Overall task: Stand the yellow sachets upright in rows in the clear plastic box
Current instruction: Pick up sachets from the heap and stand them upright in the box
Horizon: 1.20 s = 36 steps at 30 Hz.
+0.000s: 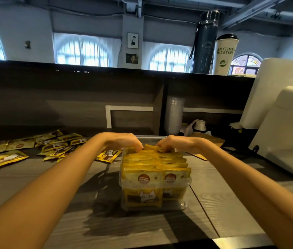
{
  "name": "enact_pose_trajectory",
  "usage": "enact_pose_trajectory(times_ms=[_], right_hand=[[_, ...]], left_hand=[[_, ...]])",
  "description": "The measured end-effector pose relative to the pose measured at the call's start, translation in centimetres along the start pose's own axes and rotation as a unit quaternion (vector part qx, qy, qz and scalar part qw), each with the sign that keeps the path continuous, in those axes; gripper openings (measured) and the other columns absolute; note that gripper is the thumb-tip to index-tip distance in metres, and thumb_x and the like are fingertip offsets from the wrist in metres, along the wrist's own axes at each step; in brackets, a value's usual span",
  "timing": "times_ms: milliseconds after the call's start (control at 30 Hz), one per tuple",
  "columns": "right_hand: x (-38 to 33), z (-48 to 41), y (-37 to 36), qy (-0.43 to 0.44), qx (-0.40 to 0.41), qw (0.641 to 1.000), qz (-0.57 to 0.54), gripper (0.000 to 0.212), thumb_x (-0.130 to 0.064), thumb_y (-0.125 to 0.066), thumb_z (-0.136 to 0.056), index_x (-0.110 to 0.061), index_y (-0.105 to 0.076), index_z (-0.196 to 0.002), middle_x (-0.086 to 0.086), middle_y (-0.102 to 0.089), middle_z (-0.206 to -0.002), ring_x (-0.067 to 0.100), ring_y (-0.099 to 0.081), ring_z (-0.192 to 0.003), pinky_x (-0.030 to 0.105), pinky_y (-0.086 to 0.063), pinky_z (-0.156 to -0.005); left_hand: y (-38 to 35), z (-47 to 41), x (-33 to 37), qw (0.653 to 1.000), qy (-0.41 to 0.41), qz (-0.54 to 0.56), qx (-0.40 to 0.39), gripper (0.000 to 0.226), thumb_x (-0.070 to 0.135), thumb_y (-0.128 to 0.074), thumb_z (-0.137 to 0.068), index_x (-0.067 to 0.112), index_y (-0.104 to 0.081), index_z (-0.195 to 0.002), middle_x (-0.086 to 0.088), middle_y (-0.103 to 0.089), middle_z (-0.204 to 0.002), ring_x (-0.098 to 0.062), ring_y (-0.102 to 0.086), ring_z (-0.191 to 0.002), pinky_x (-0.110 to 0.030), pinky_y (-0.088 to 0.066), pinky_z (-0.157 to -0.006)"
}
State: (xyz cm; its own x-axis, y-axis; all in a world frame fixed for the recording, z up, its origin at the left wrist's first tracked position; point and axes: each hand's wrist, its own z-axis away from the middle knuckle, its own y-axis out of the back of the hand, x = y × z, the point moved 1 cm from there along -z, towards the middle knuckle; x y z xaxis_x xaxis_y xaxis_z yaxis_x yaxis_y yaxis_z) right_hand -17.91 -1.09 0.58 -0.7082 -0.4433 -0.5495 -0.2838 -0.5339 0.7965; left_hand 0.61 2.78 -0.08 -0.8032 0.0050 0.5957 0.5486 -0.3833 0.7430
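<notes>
The box (184, 203) stands on the surface (223, 203) straight ahead of the person, with its long side running away from them, so both arms can reach it evenly. The sachets (153, 164) inside it stand upright in 2 rows side by side, packed face to back. Their tops rise above the rim, so the walls hold only their lower parts.

Both hands work at the far end of the box. The left hand (124, 142) curls its fingers down over the tops of the rearmost sachets in the left row. The right hand (176, 143) does the same on the right row. Each hand appears to grip those tops. My reading is that this keeps the last sachets from tipping into the gap behind them while the rows are squared.

The near part of the box looks full. A strip at the far end looks unfilled, though the hands hide most of it.

The loose sachets (52, 148) lie flat and scattered on the surface to the left, near the left hand. 1 more sachet (109, 155) lies just beside the box's left wall, likely next in line. The task looks well advanced, but many sachets are not yet boxed.
</notes>
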Motion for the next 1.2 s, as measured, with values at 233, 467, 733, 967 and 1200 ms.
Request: enact_pose_trajectory(times_ms=[233,467,733,967,1200], right_hand=[[1.2,-0.4,0.1,0.005,0.061,0.993,-0.100,0.024,-0.018,-0.043,-0.095,-0.016,-0.052,-0.073,-0.001,-0.049,-0.078,0.007,-0.047,-0.075,0.016,-0.035,-0.065],[0.8,0.1,-0.2,0.012,0.068,0.995,-0.073,0.030,-0.017,-0.043,-0.095,-0.014,-0.054,-0.067,0.002,-0.049,-0.072,0.008,-0.047,-0.070,0.019,-0.035,-0.067],[0.4,1.3,-1.0,0.047,0.116,0.991,-0.046,0.037,-0.029,-0.036,-0.099,-0.004,-0.061,-0.107,0.013,-0.061,-0.104,0.016,-0.054,-0.092,0.030,-0.041,-0.088],[0.0,1.6,-1.2,0.025,0.151,0.987,-0.057,0.039,-0.035,-0.033,-0.098,-0.009,-0.059,-0.113,0.011,-0.059,-0.111,0.022,-0.054,-0.100,0.034,-0.040,-0.093],[-2.2,2.5,-1.3,0.024,0.201,0.979,0.007,0.047,-0.033,-0.025,-0.100,-0.005,-0.059,-0.118,0.016,-0.058,-0.121,0.030,-0.053,-0.110,0.040,-0.041,-0.098]], left_hand=[[-0.6,-0.2,0.3,0.994,-0.019,0.040,0.098,0.032,0.007,-0.041,-0.089,0.013,-0.040,-0.057,-0.002,-0.038,-0.065,-0.010,-0.035,-0.061,-0.024,-0.030,-0.063],[-1.2,0.4,0.3,0.992,-0.047,0.047,0.108,0.031,0.016,-0.044,-0.086,0.014,-0.038,-0.055,-0.001,-0.037,-0.062,-0.010,-0.034,-0.061,-0.022,-0.030,-0.062],[-2.0,0.9,0.7,0.978,-0.071,0.052,0.188,0.038,0.030,-0.037,-0.097,0.009,-0.067,-0.105,-0.005,-0.064,-0.100,-0.021,-0.059,-0.098,-0.037,-0.044,-0.091],[-2.7,2.0,1.0,0.963,-0.059,0.075,0.252,0.038,0.026,-0.032,-0.099,0.009,-0.062,-0.114,-0.010,-0.063,-0.113,-0.023,-0.057,-0.106,-0.039,-0.044,-0.096],[-2.0,3.8,1.7,0.926,-0.077,0.033,0.368,0.036,0.015,-0.030,-0.100,0.006,-0.058,-0.120,-0.012,-0.059,-0.125,-0.021,-0.053,-0.116,-0.030,-0.041,-0.092]])
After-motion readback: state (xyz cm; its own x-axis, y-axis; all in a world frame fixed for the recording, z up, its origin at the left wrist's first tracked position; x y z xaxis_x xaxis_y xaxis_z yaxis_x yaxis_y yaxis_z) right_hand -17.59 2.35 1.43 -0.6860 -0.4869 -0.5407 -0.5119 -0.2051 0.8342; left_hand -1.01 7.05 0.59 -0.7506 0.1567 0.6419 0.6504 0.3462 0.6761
